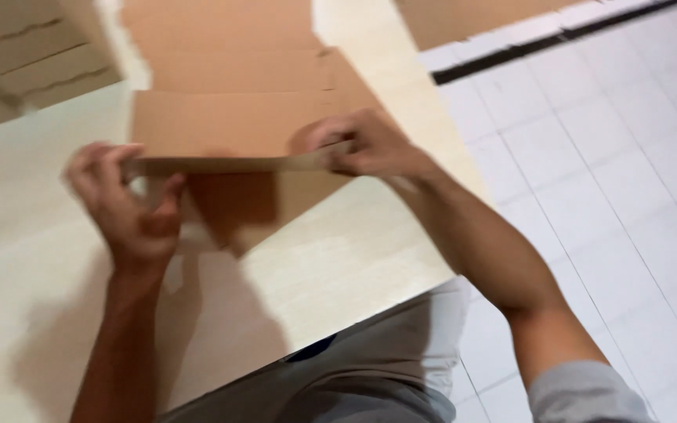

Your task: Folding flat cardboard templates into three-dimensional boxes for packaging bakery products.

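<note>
A flat brown cardboard box blank (229,117) lies on a pale wooden table (354,258). Its near flap is folded upward along a crease. My left hand (123,207) pinches the left end of that raised flap. My right hand (366,145) grips the right end of the same flap, fingers wrapped over its edge. The lower part of the cardboard lies beneath the flap, partly hidden by shadow. The view is motion-blurred.
A stack of flat cardboard pieces (25,59) sits at the far left of the table. More cardboard (464,19) lies at the top right. White floor tiles (605,157) fill the right side. My grey trousers (370,368) show below the table edge.
</note>
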